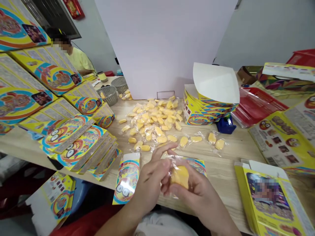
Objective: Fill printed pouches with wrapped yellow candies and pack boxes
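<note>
Yellow piece (180, 177) is apparently being handled, left hand (154, 177) and right hand (198, 191) pinching it between them; releasing would need loosening.

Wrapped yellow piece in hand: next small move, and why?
Probably shift the wrapped yellow piece left, toward the small printed carton: the right hand grips it, the left hand is at its wrapper, and that carton lies just beside the left hand, white flap at its far end. Whether it's open, I can't tell.
</note>
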